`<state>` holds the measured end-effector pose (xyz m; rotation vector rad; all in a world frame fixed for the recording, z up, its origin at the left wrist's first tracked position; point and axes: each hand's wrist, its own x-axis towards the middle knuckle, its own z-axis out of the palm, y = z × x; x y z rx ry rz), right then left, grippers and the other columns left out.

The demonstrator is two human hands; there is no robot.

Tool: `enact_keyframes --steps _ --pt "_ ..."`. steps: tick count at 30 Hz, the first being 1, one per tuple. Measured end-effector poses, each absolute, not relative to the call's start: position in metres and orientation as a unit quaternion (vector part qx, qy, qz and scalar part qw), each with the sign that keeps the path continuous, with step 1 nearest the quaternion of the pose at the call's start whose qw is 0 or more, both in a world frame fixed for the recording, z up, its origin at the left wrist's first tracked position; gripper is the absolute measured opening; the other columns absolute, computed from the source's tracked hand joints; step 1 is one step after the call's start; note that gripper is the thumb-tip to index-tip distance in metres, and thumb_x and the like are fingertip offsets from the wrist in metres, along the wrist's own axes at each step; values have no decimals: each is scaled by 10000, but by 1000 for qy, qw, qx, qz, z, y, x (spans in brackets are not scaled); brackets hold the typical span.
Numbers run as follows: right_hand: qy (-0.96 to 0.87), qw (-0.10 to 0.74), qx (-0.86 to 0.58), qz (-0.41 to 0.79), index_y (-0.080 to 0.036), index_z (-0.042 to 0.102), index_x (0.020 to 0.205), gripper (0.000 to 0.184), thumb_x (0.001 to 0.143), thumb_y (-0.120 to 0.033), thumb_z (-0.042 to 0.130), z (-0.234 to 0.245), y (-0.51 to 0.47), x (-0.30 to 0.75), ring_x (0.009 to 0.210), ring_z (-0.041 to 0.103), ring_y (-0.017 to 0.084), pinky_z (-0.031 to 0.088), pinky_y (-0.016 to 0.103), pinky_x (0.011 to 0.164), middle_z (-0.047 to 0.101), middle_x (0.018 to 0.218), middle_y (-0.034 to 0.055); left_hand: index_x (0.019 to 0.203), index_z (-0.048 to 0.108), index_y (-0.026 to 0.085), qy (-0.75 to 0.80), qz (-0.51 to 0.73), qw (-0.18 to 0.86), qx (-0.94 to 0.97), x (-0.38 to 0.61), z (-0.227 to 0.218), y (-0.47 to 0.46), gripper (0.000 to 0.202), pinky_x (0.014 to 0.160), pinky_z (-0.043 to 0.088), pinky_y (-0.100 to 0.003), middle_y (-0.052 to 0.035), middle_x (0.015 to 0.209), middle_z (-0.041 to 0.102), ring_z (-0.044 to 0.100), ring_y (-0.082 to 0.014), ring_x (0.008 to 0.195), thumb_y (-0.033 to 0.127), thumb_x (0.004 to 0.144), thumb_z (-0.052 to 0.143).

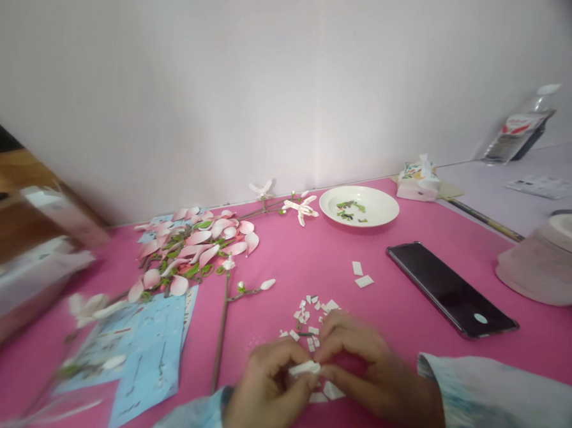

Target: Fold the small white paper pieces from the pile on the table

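Note:
Both my hands meet low in the middle of the view, over a pink table [411, 233]. My left hand [264, 394] and my right hand [366, 369] are closed in a pinch on the same small white piece [304, 367] held between their fingertips. Just beyond my fingers lies a scatter of several small white pieces [310, 312]. Two more white pieces [361, 274] lie apart, further back. A thin brown stem with white buds [226, 300] runs to the left of my left hand.
A pile of pink and white petals with green leaves [196, 247] lies back left, above a blue instruction sheet [144, 349]. A white plate [360, 205] with green bits, a tissue pack [418, 180], a black phone [450, 288] and a pale bowl [552, 261] stand right.

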<state>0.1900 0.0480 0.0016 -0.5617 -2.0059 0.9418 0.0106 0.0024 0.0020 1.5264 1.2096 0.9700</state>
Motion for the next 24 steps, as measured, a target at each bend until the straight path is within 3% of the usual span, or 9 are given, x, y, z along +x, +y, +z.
enact_keyframes --steps 24 --pt "-801 416 -204 379 -171 615 782 39 816 -192 610 4 48 190 746 541 170 457 316 688 569 754 45 669 549 171 502 323 438 672 10 -2 1 132 540 346 -228 -16 639 557 481 -141 593 175 801 546"
